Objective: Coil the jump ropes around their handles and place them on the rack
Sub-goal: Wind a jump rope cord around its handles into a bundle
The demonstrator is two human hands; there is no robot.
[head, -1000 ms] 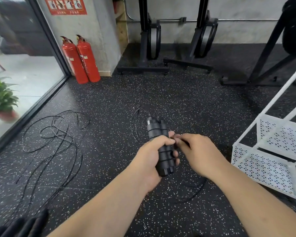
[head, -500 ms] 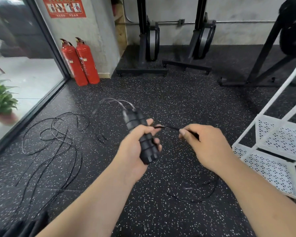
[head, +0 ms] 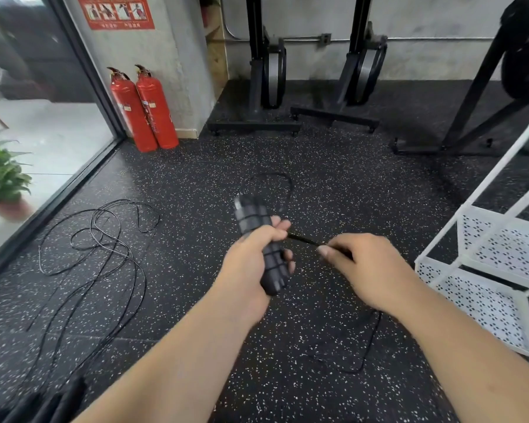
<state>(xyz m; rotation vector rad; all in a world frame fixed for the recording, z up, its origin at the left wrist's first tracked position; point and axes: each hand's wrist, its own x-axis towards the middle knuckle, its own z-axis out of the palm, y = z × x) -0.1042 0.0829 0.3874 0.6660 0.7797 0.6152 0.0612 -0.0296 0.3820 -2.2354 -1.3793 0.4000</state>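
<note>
The top of the black handles point(head: 258, 236) is smeared by motion blur, so how many turns of rope already lie around them is hard to count; a few thin bands cross the upper part. The lower end sticks out below the left hand point(head: 248, 264), and the middle is hidden under its fingers. The rope point(head: 303, 239) runs from the handles to the right hand point(head: 370, 267), disappears under that hand, and shows again as a loose loop on the floor point(head: 333, 184) below the right forearm. Another faint arc of it lies on the floor beyond the handles.

The left hand's grip is wrapped tight round the paired handles, held in the air at mid-frame and tilted a little to the left. The right hand sits just beside it, knuckles up, its grip pinched narrow on the rope between thumb and forefinger, the strand taut between the two hands.

A second tangle of loose ropes point(head: 104, 254) sprawls on the floor to the left, well apart. The white rack point(head: 495, 270) stands at the right, cut off by the frame edge. Two red fire extinguishers point(head: 144, 108) lean against the wall behind, and dark shapes at the bottom left corner are too cropped to identify.
</note>
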